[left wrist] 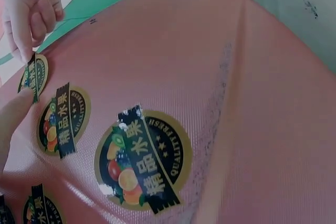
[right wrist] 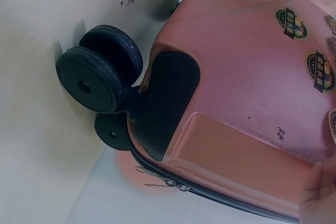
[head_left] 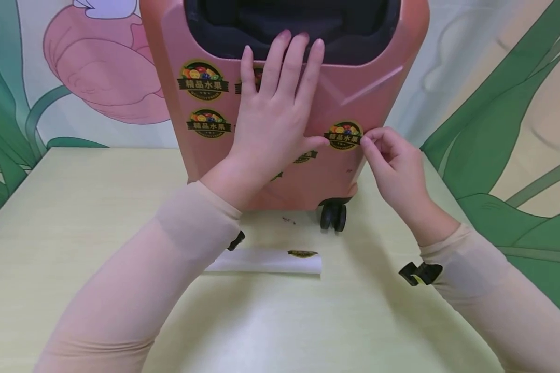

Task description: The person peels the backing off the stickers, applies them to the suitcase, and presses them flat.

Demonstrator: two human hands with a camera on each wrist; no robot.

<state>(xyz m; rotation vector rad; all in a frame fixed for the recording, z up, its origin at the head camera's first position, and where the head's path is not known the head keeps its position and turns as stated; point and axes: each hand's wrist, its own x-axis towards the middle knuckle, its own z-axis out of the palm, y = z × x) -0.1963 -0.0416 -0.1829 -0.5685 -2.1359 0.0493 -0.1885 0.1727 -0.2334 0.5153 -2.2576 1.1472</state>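
Note:
A pink suitcase [head_left: 364,77] stands upright on its wheels, with several round fruit stickers on its front. My left hand [head_left: 275,111] lies spread against the front panel, fingers straight and tips over the dark recessed part at the top. Its thumb reaches the left edge of the rightmost sticker [head_left: 344,135]. At that sticker's right edge, my right hand [head_left: 396,166] pinches with thumb and forefinger. Seen from the left wrist, the same sticker [left wrist: 34,77] sits between the right fingertips and the left thumb [left wrist: 13,116]. The left hand partly covers other stickers.
A white sticker sheet [head_left: 266,263], curled, lies on the pale table [head_left: 98,269] in front of the suitcase, one sticker showing on it. A black double wheel [head_left: 333,216] stands at the suitcase's lower right corner. Behind is a printed plant backdrop [head_left: 518,129].

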